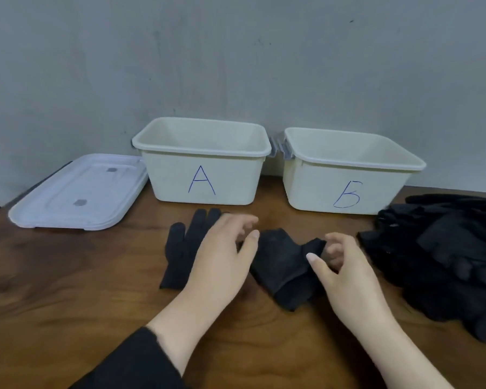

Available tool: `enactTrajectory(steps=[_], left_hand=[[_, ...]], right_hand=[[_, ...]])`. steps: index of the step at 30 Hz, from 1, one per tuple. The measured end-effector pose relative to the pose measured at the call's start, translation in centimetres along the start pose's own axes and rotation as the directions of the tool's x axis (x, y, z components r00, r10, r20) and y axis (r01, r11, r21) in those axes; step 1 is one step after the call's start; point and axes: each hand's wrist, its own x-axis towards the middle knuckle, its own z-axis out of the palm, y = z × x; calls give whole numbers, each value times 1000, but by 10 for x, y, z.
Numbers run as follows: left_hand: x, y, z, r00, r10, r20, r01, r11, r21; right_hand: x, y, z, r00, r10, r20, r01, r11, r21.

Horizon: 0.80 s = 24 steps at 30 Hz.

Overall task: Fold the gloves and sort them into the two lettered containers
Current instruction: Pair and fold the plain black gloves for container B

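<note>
Both bins are bare inside, so this looks like the first pair being folded. On the wooden table (68, 276) a flat black glove (180, 248) lies partly under the left hand (222, 256), whose fingers hang loosely curled above it, gripping nothing. The right hand (345, 273) pinches a corner of the half-folded glove (284, 265) between thumb and curled fingers. I'd press the crease flat with the left palm before drawing that corner over, keeping edges square. Then it can go to container A (205, 178) or container Б (345, 186); the glove pile (443, 259) waits on the right, beside Б.
</note>
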Motion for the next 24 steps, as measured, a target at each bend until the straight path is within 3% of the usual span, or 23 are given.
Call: enactTrajectory(steps=[3, 6, 8, 12, 15, 18, 24], left_hand=[[-14, 0, 7, 941, 101, 323, -171, 965, 196], [-14, 2, 18, 883, 58, 466, -238, 911, 338], [-9, 0, 24, 868, 24, 496, -215, 918, 333], [-6, -3, 28, 878, 101, 468, -282, 899, 336], [-5, 1, 30, 879, 147, 453, -324, 883, 341], [-4, -3, 38, 861, 118, 494, -326, 875, 358], [0, 9, 66, 860, 111, 498, -324, 873, 365]], right_hand=[[4, 2, -11, 998, -70, 9, 70, 997, 20], [6, 7, -16, 968, -109, 226, 128, 989, -70], [7, 11, -13, 958, -112, 264, 153, 978, -142], [11, 9, -13, 966, -235, 104, 252, 943, -215], [11, 9, -11, 936, -312, 162, 340, 919, -197], [13, 13, -3, 937, -225, 266, 294, 921, -256], [21, 23, -9, 972, -153, 179, 198, 940, -276]])
